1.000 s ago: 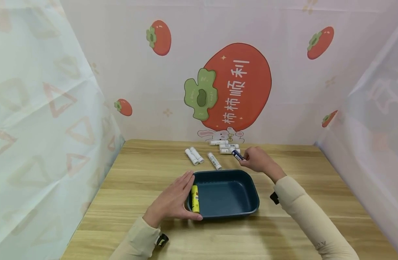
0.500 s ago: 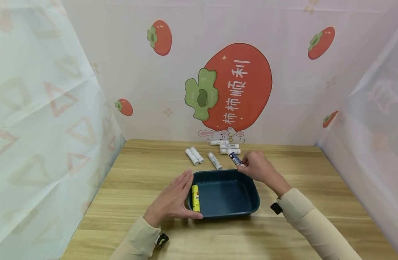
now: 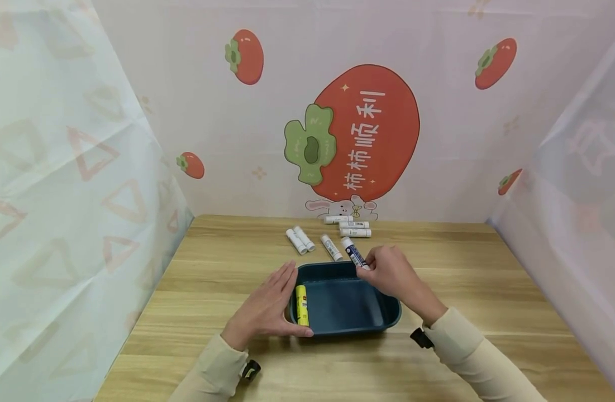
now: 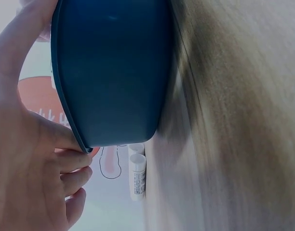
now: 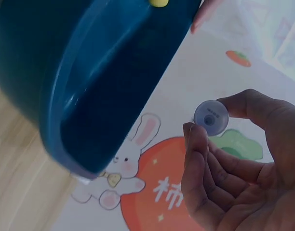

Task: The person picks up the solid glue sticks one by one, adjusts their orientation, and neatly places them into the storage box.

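Note:
My right hand (image 3: 394,277) pinches a navy-and-white glue stick (image 3: 355,254) between thumb and fingers, above the back right rim of a dark teal plastic bin (image 3: 347,329). In the right wrist view the round white end of the glue stick (image 5: 211,118) faces the camera. A yellow glue stick (image 3: 302,306) lies along the left wall inside the bin. My left hand (image 3: 268,304) rests against the bin's left end, fingers fairly straight at the back corner and thumb along the front rim. In the left wrist view its fingertips (image 4: 76,161) touch the bin's rim.
Behind the bin lie several white glue sticks: a pair (image 3: 300,240) to the left, one (image 3: 332,248) near the back rim, and a cluster (image 3: 354,229) by the back wall. Printed sheets (image 3: 267,139) enclose the wooden table (image 3: 211,279) at the back and sides.
My right hand has carried the navy-and-white glue stick away from the white cluster, left and towards me, to over the bin's back rim. The left hand and bin have stayed put.

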{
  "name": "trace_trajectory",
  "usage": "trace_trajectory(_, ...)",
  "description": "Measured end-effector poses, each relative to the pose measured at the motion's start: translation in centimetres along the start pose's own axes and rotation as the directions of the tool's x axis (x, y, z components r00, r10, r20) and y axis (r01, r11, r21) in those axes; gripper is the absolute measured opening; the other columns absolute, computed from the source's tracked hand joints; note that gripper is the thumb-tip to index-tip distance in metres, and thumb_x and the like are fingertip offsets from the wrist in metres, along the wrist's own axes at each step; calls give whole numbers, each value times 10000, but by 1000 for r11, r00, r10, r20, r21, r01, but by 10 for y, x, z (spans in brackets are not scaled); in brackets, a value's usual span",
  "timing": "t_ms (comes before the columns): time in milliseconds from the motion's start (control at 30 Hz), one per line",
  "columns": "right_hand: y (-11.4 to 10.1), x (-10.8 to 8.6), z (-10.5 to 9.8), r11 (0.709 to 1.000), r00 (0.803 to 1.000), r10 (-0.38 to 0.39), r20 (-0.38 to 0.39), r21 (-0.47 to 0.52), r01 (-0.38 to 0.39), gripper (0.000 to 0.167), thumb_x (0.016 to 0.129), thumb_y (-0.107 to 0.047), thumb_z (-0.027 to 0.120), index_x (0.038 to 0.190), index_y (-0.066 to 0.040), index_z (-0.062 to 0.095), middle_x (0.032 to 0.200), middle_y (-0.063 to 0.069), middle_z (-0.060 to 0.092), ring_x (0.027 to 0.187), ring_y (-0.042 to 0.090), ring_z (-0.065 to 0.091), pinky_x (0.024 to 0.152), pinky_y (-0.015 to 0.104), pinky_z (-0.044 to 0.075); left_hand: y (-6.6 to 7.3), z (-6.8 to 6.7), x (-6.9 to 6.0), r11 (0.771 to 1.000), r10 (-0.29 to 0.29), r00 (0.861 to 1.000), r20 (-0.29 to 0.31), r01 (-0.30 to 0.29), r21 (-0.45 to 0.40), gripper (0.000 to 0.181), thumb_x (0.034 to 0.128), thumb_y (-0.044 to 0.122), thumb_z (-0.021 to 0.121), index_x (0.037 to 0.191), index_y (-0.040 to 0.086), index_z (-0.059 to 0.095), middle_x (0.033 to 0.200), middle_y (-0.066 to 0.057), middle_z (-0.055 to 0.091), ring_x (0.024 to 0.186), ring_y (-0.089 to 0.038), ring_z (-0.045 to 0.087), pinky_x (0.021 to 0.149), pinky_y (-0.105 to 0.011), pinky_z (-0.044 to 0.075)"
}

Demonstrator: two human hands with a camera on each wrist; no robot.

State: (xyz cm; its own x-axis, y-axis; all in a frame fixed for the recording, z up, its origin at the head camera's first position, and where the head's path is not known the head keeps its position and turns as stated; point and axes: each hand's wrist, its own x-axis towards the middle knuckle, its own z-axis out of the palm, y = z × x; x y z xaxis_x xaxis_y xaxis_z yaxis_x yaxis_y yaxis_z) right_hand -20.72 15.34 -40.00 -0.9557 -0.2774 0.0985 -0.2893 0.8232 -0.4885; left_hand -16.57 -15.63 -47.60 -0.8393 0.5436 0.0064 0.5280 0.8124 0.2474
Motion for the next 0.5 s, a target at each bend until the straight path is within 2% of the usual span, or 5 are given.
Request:
trace_trajectory(200, -8, -9, 13, 998, 999, 42, -11, 39, -41, 198, 919, -208, 795, 923, -11, 773, 733, 20, 716, 565, 98, 590, 492, 234, 501, 0, 0, 1, 1000, -6, 1000, 5, 6, 11, 1374, 754, 928, 617, 1678, 5, 193, 1790, -152, 98, 1666, -327, 141, 1334, -515, 254)
trace_trajectory(500, -18, -18, 38, 995, 997, 72, -29, 64, -70, 170, 884, -199, 820, 849, -40, 771, 697, -7, 703, 557, 84, 574, 494, 230, 482, 0, 0, 1, 1000, -7, 1000, 6, 7, 1, 1374, 754, 915, 637, 1676, -3, 196, 1786, -171, 111, 1665, -332, 144, 1337, -517, 246)
